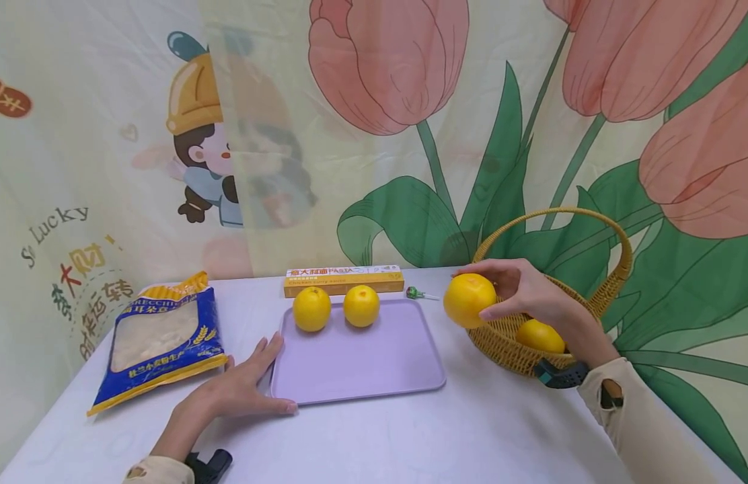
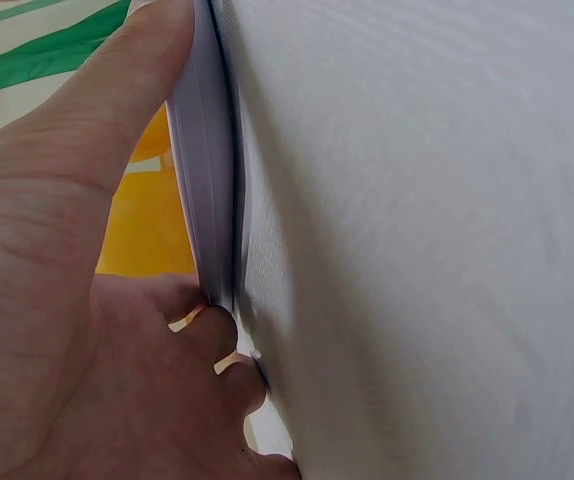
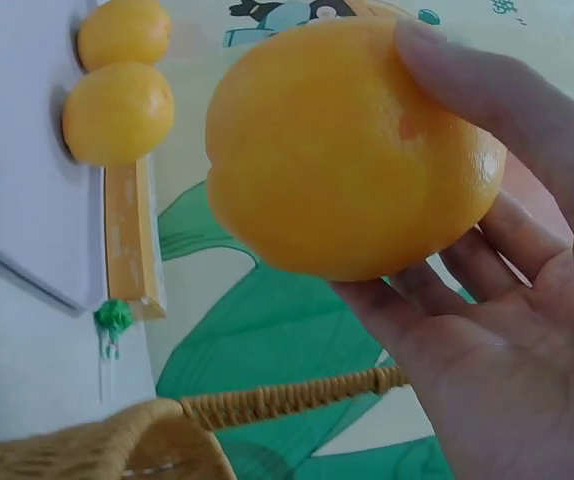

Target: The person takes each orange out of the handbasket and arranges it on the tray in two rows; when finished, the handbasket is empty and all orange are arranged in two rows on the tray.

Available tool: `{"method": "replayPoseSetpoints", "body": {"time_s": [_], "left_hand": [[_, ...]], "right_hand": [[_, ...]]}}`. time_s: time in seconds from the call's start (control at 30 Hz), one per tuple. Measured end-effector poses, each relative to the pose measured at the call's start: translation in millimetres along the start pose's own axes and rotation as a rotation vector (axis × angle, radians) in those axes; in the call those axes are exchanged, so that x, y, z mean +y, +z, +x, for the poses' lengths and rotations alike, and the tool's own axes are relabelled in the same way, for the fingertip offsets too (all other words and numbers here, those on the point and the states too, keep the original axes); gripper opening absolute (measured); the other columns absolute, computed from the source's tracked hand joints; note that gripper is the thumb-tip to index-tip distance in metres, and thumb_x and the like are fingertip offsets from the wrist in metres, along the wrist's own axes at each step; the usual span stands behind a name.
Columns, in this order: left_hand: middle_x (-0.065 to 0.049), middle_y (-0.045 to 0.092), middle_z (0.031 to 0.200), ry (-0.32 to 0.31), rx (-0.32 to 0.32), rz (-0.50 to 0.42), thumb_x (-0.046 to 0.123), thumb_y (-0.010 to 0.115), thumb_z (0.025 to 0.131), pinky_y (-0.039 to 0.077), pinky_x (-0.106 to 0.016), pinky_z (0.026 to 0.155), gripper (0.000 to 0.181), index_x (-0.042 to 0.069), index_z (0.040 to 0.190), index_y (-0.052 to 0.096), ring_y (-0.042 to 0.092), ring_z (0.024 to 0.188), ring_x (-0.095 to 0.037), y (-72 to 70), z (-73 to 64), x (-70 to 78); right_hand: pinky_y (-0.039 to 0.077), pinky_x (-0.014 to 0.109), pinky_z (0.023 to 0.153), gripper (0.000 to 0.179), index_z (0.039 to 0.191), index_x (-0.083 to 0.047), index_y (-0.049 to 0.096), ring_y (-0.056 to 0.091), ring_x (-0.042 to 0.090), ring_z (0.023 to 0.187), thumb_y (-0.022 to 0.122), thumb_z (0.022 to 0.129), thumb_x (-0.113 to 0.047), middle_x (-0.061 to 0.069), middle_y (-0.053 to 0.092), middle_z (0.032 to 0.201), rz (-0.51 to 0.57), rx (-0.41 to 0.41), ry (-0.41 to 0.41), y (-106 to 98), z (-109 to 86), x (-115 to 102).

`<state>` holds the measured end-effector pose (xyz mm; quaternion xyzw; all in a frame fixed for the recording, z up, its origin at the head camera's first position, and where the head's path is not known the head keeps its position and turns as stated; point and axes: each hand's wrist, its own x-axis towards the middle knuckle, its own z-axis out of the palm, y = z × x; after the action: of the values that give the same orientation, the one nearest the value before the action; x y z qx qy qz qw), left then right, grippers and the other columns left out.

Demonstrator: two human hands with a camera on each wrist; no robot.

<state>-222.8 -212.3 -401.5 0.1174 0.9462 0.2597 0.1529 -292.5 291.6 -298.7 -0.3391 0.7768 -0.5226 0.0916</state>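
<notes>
Right hand: I have the right hand [image 1: 522,286] at the tray-facing side of a tan woven basket with a hoop handle [image 1: 501,349]. Its thumb and fingers pinch a glossy yellow-orange round fruit [image 1: 469,300]; the right wrist view shows the thumb on one side, the fingers on the other, and the fruit raised clear of the basket.

Left hand: The left hand [image 1: 247,386] is spread wide at the near left corner of a flat lilac rectangular tray with a raised rim [image 1: 362,363]. I read this contact as steadying.

Load: Two similar yellow-orange fruits [image 1: 311,309] [image 1: 361,306] sit slightly apart on the tray's far left part. One more yellow-orange fruit [image 1: 540,336] lies in the basket.

Step in hand, as I judge it: transfer of the pinched fruit from basket to tray.

Next move: this calls for a level traverse left, above the tray's raised rim and past the green-wrapped lollipop [image 1: 414,292]. Lower onto bare tray beside the right-hand fruit; open the fingers only after contact, since a round fruit may roll.
</notes>
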Motion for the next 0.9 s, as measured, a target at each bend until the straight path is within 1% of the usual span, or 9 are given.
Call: {"method": "replayPoseSetpoints", "body": {"time_s": [0.1,0.2,0.4,0.53,0.63,0.77,0.9], "left_hand": [[-0.03,0.009,0.176,0.0,0.0,0.001,0.064,0.09,0.078,-0.008,-0.085,0.117,0.137,0.005,0.173,0.011,0.008,0.162,-0.054,0.6,-0.6,-0.9],[-0.03,0.009,0.176,0.003,0.0,0.005,0.064,0.089,0.078,-0.008,-0.085,0.117,0.136,0.005,0.173,0.012,0.009,0.162,-0.054,0.4,-0.9,-0.9],[-0.03,0.009,0.176,0.011,0.001,0.004,0.065,0.089,0.079,-0.008,-0.085,0.117,0.136,0.004,0.173,0.012,0.009,0.162,-0.054,-0.2,-1.6,0.7],[-0.031,0.01,0.176,0.01,0.005,0.004,0.065,0.09,0.078,-0.008,-0.085,0.117,0.137,0.003,0.172,0.012,0.009,0.162,-0.054,-0.4,-2.3,1.9],[-0.031,0.009,0.176,0.01,0.004,0.006,0.065,0.089,0.078,-0.008,-0.085,0.117,0.137,0.003,0.172,0.012,0.009,0.162,-0.054,-0.6,-2.3,2.1],[-0.031,0.009,0.176,0.005,0.002,0.009,0.065,0.089,0.078,-0.008,-0.084,0.117,0.137,0.003,0.173,0.012,0.009,0.162,-0.054,-1.2,-2.0,2.0],[-0.03,0.009,0.176,0.005,-0.001,0.002,0.065,0.09,0.078,-0.008,-0.084,0.117,0.137,0.003,0.172,0.012,0.008,0.162,-0.054,-1.0,-2.3,2.0]], "right_hand": [[0.063,0.034,0.098,0.064,0.149,0.005,0.058,0.07,0.028,0.114,0.081,0.089,0.008,0.005,0.069,0.141,0.014,0.033,-0.004,7.9,7.3,3.0],[0.063,0.034,0.099,0.067,0.15,0.007,0.056,0.071,0.027,0.115,0.082,0.088,0.008,0.006,0.068,0.142,0.023,0.073,0.011,15.2,14.8,4.4],[0.063,0.033,0.098,0.069,0.151,0.003,0.057,0.07,0.028,0.114,0.086,0.088,0.004,0.013,0.068,0.139,0.011,0.167,0.059,25.8,30.3,7.1],[0.063,0.032,0.097,0.068,0.15,0.0,0.059,0.07,0.027,0.113,0.087,0.088,0.001,0.017,0.067,0.14,0.026,0.222,0.087,31.1,40.2,13.1],[0.063,0.031,0.097,0.067,0.151,0.0,0.059,0.07,0.026,0.114,0.086,0.09,0.0,0.018,0.067,0.142,0.036,0.264,0.105,35.6,46.9,19.6],[0.061,0.028,0.099,0.065,0.151,0.001,0.058,0.069,0.023,0.116,0.084,0.092,0.0,0.02,0.066,0.145,0.054,0.317,0.113,43.3,58.5,27.8],[0.06,0.026,0.099,0.065,0.151,0.002,0.058,0.068,0.026,0.12,0.084,0.091,0.002,0.022,0.064,0.146,0.075,0.362,0.116,52.7,69.8,32.9]]}}
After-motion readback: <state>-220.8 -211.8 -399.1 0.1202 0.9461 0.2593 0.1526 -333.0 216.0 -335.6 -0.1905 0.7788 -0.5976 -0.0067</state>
